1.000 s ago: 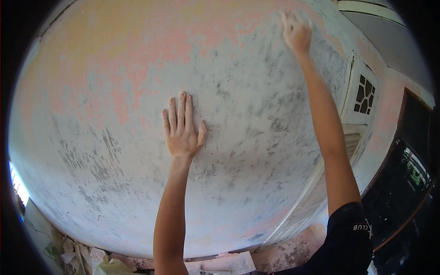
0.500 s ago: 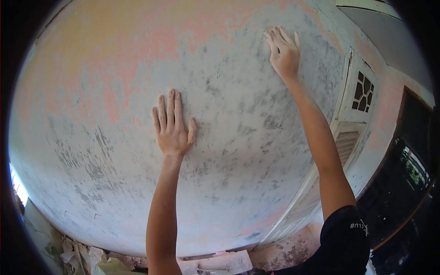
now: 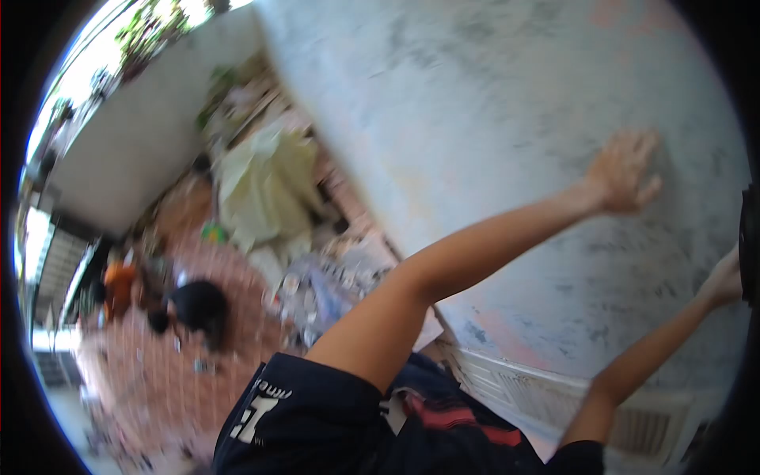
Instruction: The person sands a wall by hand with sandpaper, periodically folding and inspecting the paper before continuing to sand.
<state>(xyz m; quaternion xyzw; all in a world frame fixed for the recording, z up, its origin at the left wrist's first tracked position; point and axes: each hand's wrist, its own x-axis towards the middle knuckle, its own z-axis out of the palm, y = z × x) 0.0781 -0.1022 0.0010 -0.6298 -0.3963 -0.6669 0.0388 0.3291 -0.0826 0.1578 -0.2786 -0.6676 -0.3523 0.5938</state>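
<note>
My left hand rests against the patchy grey wall, blurred by motion, its fingers spread and nothing visible in them. The wall carries dark smudges and faint pink patches. Farther right, my right hand reaches up near the same wall at the edge of the picture. Its fingers are hidden by the dark rim of the view, so what they touch or hold cannot be seen.
A white louvred door adjoins the wall. Along its foot lie a pale yellow sheet and rubble. Two people, one in orange and one in dark clothes, are on the brick-paved ground at left.
The view has swung left and tilted, bringing the yard, rubble and two people into sight. My left hand stays open at the wall; my right hand's fingers have gone out of sight.
</note>
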